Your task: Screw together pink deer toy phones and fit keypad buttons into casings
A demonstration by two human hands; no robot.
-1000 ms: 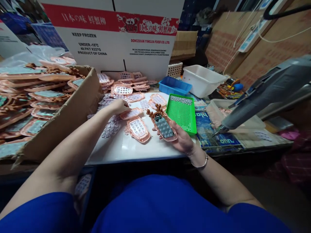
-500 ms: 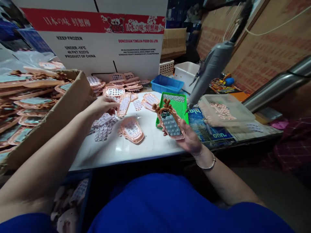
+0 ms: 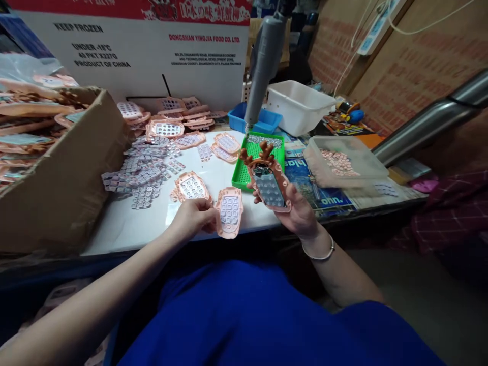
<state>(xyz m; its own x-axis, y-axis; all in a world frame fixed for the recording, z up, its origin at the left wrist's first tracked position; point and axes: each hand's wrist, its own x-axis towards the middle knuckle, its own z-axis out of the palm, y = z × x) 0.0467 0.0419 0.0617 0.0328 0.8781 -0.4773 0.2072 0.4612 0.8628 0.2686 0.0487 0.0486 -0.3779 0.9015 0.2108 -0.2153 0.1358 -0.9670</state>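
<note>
Between the thumb and fingers of my left hand point(image 3: 196, 217) is the edge of a pink plastic shell point(image 3: 229, 213) with a pale keypad in it, held above the table's front edge. My right hand point(image 3: 299, 211) is wrapped round a brown, antlered toy phone half point(image 3: 270, 187), its circuit board and grey keypad backing facing up. A second pink shell point(image 3: 192, 187) with a keypad lies just behind my left hand. Many loose translucent keypads point(image 3: 143, 165) are spread at the left. Behind my right hand is a green perforated tray point(image 3: 241, 173) with small metal screws in it.
A grey electric screwdriver point(image 3: 263, 66) hangs over the green tray. On the left stands a cardboard box point(image 3: 72, 162) piled with shells. More pink shells point(image 3: 165, 128), a blue bin point(image 3: 272, 122), a white bin point(image 3: 301, 104) and a clear tub point(image 3: 351, 175) of small pink parts are behind.
My left hand has come from the back pile towards me and to the right, bringing the pink shell. My right hand still holds the antlered half. The screwdriver has swung left; the view has shifted.
</note>
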